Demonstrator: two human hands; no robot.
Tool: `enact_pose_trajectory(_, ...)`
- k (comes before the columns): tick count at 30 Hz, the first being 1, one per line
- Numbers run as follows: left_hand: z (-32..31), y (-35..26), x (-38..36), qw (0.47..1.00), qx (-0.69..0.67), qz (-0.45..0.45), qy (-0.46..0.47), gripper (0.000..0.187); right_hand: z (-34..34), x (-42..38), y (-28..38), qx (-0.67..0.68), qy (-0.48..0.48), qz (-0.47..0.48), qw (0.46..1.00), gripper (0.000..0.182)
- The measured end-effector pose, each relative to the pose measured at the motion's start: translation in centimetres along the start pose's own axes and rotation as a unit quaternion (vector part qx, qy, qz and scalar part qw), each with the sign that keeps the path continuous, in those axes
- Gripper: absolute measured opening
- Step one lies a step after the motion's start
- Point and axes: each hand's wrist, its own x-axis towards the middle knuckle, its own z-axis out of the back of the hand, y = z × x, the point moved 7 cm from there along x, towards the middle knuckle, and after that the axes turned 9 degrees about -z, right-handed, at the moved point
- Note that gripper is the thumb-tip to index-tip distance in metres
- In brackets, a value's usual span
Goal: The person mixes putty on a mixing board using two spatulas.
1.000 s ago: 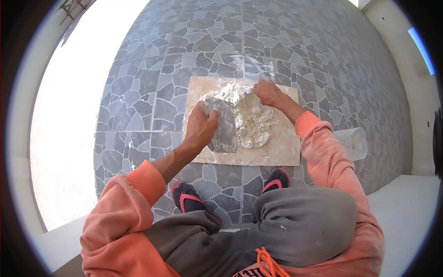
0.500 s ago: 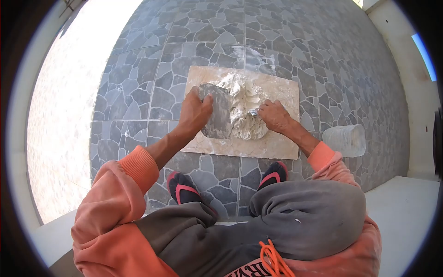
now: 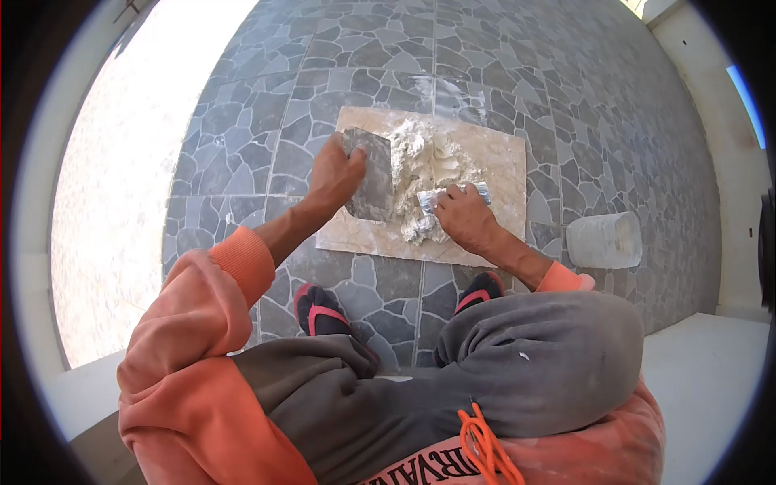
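Observation:
A mound of wet white plaster (image 3: 416, 153) is heaped on a beige board (image 3: 364, 241) lying on the floor. My left hand (image 3: 335, 171) is closed on the edge of a dark flat plate (image 3: 373, 182), which is tilted beside the plaster's left side; how the fingers sit beneath it is hidden. In my right hand (image 3: 465, 217) is a putty knife (image 3: 478, 190) with a wide, plaster-smeared blade. Its blade lies across the lower right part of the mound, the fingers pressed over it.
A translucent plastic container (image 3: 605, 240) stands on the stone-patterned tile floor (image 3: 388, 303) to the right of the board. My feet in black and pink flip-flops (image 3: 327, 317) are just below the board. White smears mark the tiles beyond it.
My right hand has moved left and toward me, turning the putty knife so its wide blade shows. My left hand and the dark plate have shifted slightly left and away from the mound.

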Motion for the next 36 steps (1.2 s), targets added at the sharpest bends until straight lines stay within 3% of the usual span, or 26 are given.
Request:
enact_pose_trajectory(1,0.3,-0.1,-0.1,1.0,-0.001,0.006,0.002,0.038,1.0,0.4,-0.3,-0.01,-0.048,-0.021,0.999,0.012)
enact_pose_trajectory(5,1.2,-0.4,-0.1,1.0,0.008,0.011,-0.013,0.037,-4.7,-0.1,0.6,-0.018,0.035,0.029,0.999,0.013)
enact_pose_trajectory(8,1.4,0.9,0.2,0.999,0.031,0.0,-0.011,0.038,-3.7,-0.7,-0.6,-0.019,0.098,0.044,0.994,0.014)
enact_pose_trajectory(12,1.4,0.6,0.1,0.999,0.033,0.01,-0.019,0.038,1.1,-0.1,-0.1,-0.028,-0.025,0.016,0.999,0.017)
enact_pose_trajectory(15,0.8,0.6,0.2,1.0,0.026,-0.001,-0.014,0.038,-2.2,-2.4,2.1,0.015,0.064,0.054,0.996,0.022)
enact_pose_trajectory(19,1.7,-0.3,-0.3,1.0,-0.001,0.013,-0.016,0.037,-0.8,-5.0,1.4,0.011,-0.009,0.005,1.0,0.033)
enact_pose_trajectory(22,1.7,-0.2,-0.4,0.999,0.003,0.031,-0.018,0.037,-1.0,-7.7,2.2,-0.012,-0.004,0.022,1.0,0.035)
enact_pose_trajectory(24,1.7,0.3,0.0,0.999,0.011,0.017,-0.028,0.037,-3.5,-9.1,2.1,0.006,0.05,0.036,0.998,0.036)
enact_pose_trajectory(26,1.8,1.7,0.4,0.999,0.01,-0.016,-0.049,0.037,-3.7,-8.6,1.8,0.036,0.082,0.033,0.995,0.035)
enact_pose_trajectory(27,2.0,1.7,0.0,0.999,0.012,0.005,-0.042,0.037,-2.1,-7.0,1.2,0.043,0.146,0.016,0.988,0.03)
enact_pose_trajectory(30,2.7,0.6,-0.3,0.999,0.011,0.035,-0.038,0.038,2.7,-2.1,-0.6,0.032,-0.031,-0.007,0.999,0.024)
enact_pose_trajectory(33,2.8,0.5,-0.4,0.999,0.004,0.031,-0.043,0.039,1.9,3.5,-1.9,0.006,-0.075,-0.044,0.996,0.019)
enact_pose_trajectory(36,3.4,0.0,-0.5,0.999,0.005,0.031,-0.04,0.038,-3.9,4.8,0.7,0.004,0.048,0.022,0.999,0.016)
